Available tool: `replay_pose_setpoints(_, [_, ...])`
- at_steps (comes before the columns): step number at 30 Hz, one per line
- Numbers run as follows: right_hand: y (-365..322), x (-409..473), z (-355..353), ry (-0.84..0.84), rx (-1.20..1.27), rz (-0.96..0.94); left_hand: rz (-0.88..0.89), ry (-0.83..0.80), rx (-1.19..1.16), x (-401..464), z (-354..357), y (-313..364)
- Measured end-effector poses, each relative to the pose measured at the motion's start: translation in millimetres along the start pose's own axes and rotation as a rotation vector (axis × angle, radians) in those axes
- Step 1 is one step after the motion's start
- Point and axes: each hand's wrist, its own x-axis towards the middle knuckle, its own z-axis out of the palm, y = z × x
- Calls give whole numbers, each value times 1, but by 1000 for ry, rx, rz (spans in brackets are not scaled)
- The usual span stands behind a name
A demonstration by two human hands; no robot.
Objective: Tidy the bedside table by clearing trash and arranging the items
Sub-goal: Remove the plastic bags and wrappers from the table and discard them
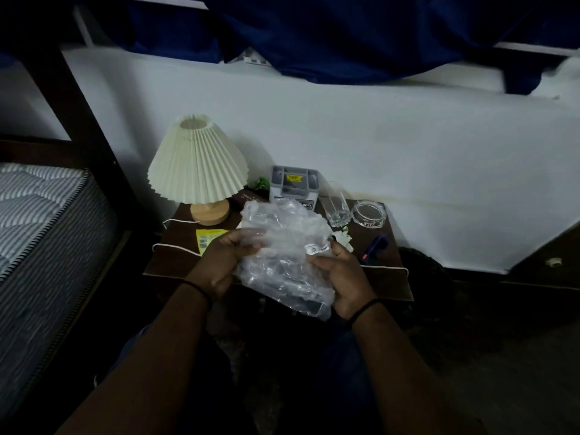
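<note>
Behind hands (285, 268) gripping plastic wrap (282, 246), lamp (197, 171), glass (338, 205), ashtray (368, 214), organizer (295, 183)

I hold a crumpled clear plastic bag (284, 252) in both hands, left hand (224, 262) and right hand (343, 277), above my dark wooden worktop (175, 259), near the cream pleated lamp (197, 164).

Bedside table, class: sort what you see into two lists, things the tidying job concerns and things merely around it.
Part of the job:
clear plastic wrap, held by left hand and right hand
yellow packet
lamp
grey organiser box
drinking glass
glass ashtray
blue object
bedside table

Merely around:
mattress
blue curtain
white wall
</note>
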Motion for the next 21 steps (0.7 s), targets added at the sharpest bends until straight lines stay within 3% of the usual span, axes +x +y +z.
replay_pose_setpoints(4, [-7, 2, -7, -50, 121, -8, -43, -127, -106, 1, -3, 8])
replay_pose_setpoints(8, [-8, -1, -13, -162, 80, -17, -13, -35, -30, -3, 7, 9])
replay_pose_setpoints(11, [-7, 0, -13, -58, -21, -50, 31, -4, 14, -7, 4, 13])
replay_pose_setpoints(16, [-6, -3, -7, -36, -125, -186, -186, 12, -159, 0, 2, 14])
replay_pose_setpoints(18, [-7, -4, -7, 0, -166, -264, -298, -59, -256, 1, 0, 14])
replay_pose_setpoints(21, [-6, -2, -6, 76, -273, -356, -352, -184, -51, 2, -6, 4])
